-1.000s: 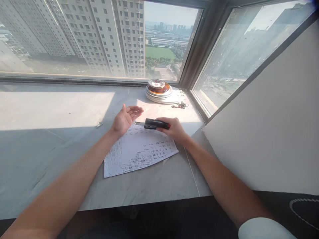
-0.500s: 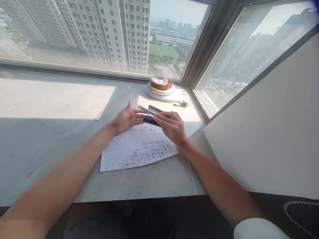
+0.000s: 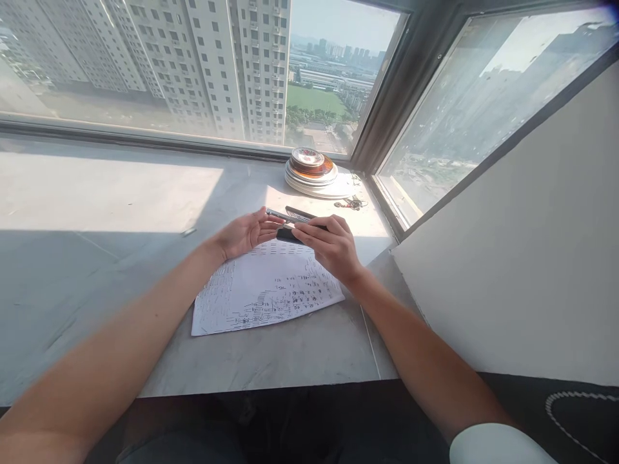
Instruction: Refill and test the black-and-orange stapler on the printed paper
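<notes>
An opened stapler [image 3: 290, 234] with a black base and a silver staple channel is held above the paper, its top cover swung up from the channel. My right hand [image 3: 333, 248] wraps around its rear half, with the fingers over the near side. At the front, my left hand [image 3: 246, 234] has its thumb at the tip of the channel and its fingers below, pinching that end. Whether staples lie in the channel is too small to tell. Under both hands lies a sheet of paper [image 3: 251, 283] with dense handwriting, partly covered by them.
Stacked plates [image 3: 309, 177] stand near the window corner, with a bunch of keys [image 3: 351, 203] beside them. A small pale object [image 3: 188, 232] lies left of my left hand. Windows border the grey stone counter [image 3: 97, 290], and a white wall [image 3: 522, 258] rises at right.
My left thumb has come down from its raised position onto the tip of the staple channel. The channel sits slightly lower and flatter, while my right hand keeps its grip on the stapler.
</notes>
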